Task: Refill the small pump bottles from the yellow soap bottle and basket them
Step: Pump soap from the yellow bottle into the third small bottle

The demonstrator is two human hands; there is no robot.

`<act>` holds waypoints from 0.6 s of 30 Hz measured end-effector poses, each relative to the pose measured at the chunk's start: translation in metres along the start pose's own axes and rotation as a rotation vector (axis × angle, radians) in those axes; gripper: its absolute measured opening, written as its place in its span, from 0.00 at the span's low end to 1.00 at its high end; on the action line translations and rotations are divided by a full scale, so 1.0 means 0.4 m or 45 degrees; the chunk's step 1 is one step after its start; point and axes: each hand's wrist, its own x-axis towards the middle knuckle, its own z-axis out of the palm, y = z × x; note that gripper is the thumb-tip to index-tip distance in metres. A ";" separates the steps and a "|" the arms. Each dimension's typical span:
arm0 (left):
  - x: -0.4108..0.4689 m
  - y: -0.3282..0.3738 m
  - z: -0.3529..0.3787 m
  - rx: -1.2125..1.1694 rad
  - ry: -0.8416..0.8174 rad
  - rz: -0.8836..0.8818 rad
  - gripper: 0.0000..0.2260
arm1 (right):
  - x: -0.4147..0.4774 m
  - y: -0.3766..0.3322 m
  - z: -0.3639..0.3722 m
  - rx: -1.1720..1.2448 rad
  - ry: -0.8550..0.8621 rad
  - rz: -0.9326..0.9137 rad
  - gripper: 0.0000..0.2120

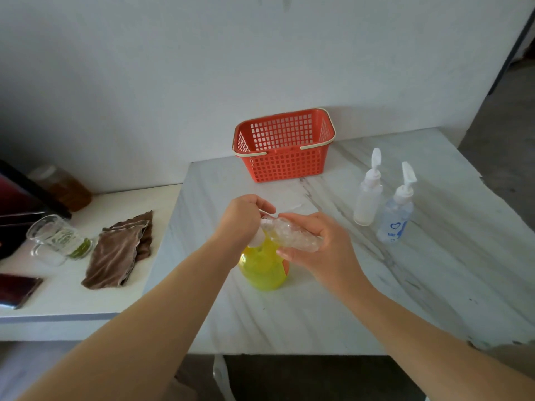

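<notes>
A clear bottle (292,235) is held nearly on its side, its body wrapped by the right hand (327,250). Its long axis runs from the base at 4 o'clock to the pump end at 10 o'clock, where the left hand (240,218) is curled round it. The yellow bottle (262,270) stands just beneath. The basket (285,166) lies at 12 o'clock.

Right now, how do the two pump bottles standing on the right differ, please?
The frosted bottle is milky and plain; the printed bottle is clear bluish with a blue heart. The frosted bottle stands farther back, the printed bottle nearer. Both stand upright with white pumps on.
</notes>
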 end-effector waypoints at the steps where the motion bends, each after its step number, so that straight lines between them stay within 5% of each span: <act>1: -0.001 0.000 0.001 0.007 -0.001 0.000 0.16 | 0.000 0.000 0.000 -0.003 0.002 0.002 0.24; 18: -0.006 0.011 -0.007 0.021 -0.022 -0.023 0.15 | 0.006 -0.007 -0.005 -0.047 -0.020 -0.010 0.25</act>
